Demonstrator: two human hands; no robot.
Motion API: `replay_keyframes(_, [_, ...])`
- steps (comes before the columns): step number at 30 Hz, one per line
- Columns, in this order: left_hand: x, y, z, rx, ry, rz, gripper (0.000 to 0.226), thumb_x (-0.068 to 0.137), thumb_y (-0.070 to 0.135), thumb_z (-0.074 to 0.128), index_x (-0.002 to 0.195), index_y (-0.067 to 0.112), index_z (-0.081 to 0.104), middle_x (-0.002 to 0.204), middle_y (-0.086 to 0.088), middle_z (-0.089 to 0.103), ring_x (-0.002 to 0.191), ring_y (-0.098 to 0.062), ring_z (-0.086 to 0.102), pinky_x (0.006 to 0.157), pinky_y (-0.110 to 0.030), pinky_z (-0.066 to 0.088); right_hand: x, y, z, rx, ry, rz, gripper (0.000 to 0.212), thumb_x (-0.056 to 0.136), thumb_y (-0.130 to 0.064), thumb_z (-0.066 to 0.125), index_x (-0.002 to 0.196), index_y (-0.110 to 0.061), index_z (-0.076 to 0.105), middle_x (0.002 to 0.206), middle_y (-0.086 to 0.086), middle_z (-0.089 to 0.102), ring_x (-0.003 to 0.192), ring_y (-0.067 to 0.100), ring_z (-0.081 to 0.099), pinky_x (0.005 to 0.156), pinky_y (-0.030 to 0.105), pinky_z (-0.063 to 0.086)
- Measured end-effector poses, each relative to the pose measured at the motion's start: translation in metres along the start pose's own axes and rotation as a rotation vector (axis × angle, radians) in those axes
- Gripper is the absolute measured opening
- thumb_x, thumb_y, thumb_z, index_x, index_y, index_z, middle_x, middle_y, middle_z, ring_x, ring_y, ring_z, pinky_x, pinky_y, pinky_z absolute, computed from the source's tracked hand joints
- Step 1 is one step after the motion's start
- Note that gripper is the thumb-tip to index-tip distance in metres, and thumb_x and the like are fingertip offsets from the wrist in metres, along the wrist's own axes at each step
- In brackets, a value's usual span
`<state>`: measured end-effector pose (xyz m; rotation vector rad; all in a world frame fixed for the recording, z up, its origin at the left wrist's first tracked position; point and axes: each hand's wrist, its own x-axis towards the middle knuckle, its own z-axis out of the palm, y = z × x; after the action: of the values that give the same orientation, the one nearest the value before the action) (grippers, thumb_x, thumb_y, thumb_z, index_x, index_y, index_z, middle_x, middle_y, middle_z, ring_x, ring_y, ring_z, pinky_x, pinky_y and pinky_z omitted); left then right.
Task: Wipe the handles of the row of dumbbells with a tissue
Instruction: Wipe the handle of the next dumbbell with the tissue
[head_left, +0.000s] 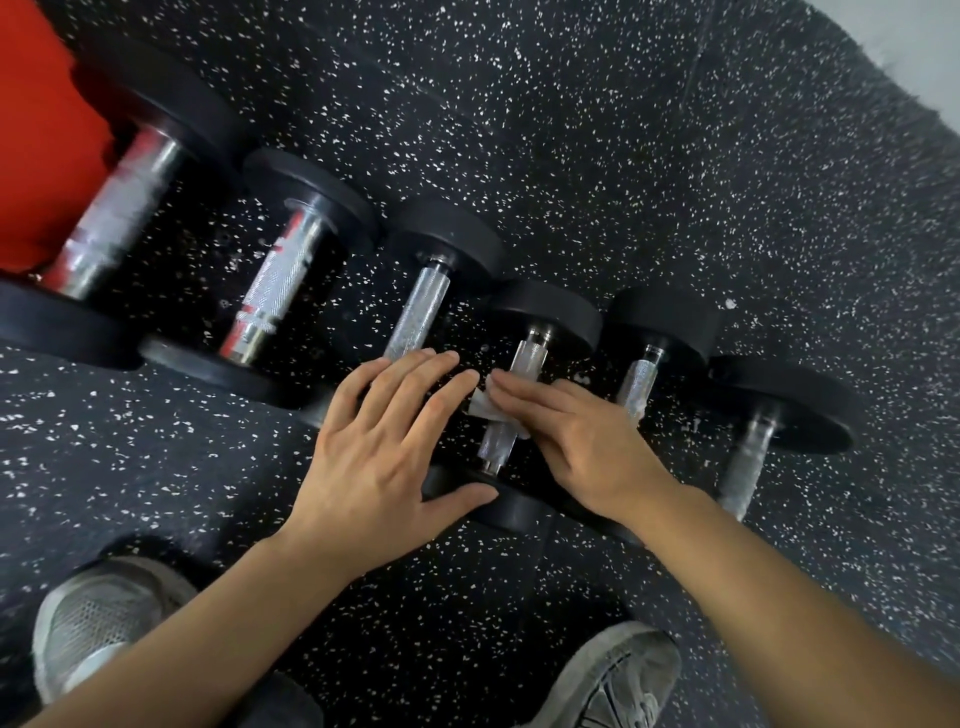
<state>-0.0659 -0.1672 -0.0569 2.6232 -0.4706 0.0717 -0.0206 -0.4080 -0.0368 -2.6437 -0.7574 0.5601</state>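
Several black dumbbells with knurled chrome handles lie in a row on the speckled rubber floor, largest at the left. My right hand (576, 441) presses a white tissue (485, 405) flat onto the handle of the fourth dumbbell (527, 358); only a corner of the tissue shows under the fingers. My left hand (384, 441) rests flat, fingers spread, over the near plate of the third dumbbell (418, 312), and its thumb touches the near plate of the fourth dumbbell. The left hand holds nothing.
A red surface (36, 145) stands behind the largest dumbbell (114, 218) at the far left. Two more dumbbells (641, 379) (748, 467) lie to the right. My grey shoes (98, 618) (618, 680) stand at the bottom. Speckled floor (623, 156) extends beyond the row.
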Motion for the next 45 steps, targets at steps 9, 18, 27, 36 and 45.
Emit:
replay_keyframes(9, [0.000,0.001,0.000,0.004,0.006,-0.005,0.089,0.086,0.076,0.065,0.150,0.014,0.054,0.157,-0.005,0.052,0.148,-0.024,0.047,0.128,-0.042,0.022,-0.001,0.001,0.004,-0.034,-0.129,-0.231,0.067,0.077,0.012,0.071,0.135,-0.021,0.067,0.140,-0.008,0.065,0.101,0.019,0.065,0.093,0.030,0.056])
replay_keyframes(18, [0.000,0.000,0.001,-0.002,-0.003,0.000,0.089,0.086,0.076,0.064,0.150,0.014,0.054,0.157,-0.005,0.053,0.147,-0.025,0.048,0.128,-0.041,0.021,0.019,0.011,-0.010,0.289,0.323,0.186,0.040,0.096,-0.002,0.065,0.131,-0.020,0.069,0.137,-0.008,0.066,0.123,0.006,0.064,0.110,0.024,0.047])
replay_keyframes(27, [0.000,0.000,0.001,-0.015,0.005,-0.002,0.089,0.086,0.075,0.065,0.150,0.014,0.054,0.157,-0.005,0.052,0.148,-0.024,0.048,0.128,-0.040,0.020,-0.004,-0.011,-0.001,0.277,-0.074,0.089,0.060,0.087,0.011,0.064,0.130,-0.030,0.070,0.130,-0.016,0.070,0.110,0.005,0.064,0.098,0.029,0.052])
replay_keyframes(36, [0.000,-0.001,0.002,-0.029,0.004,0.001,0.089,0.084,0.074,0.068,0.149,0.014,0.055,0.156,-0.004,0.053,0.147,-0.025,0.049,0.124,-0.045,0.030,0.014,-0.019,-0.008,0.493,0.291,0.326,0.027,0.098,-0.014,0.068,0.121,-0.026,0.070,0.122,-0.017,0.068,0.095,0.008,0.071,0.088,0.033,0.060])
replay_keyframes(45, [-0.001,-0.001,0.002,-0.027,0.001,-0.003,0.089,0.084,0.074,0.068,0.150,0.014,0.054,0.156,-0.005,0.054,0.146,-0.025,0.049,0.123,-0.047,0.034,0.001,-0.018,0.005,0.201,0.093,0.133,0.036,0.096,-0.018,0.071,0.131,-0.026,0.070,0.138,-0.014,0.065,0.119,0.005,0.063,0.106,0.028,0.048])
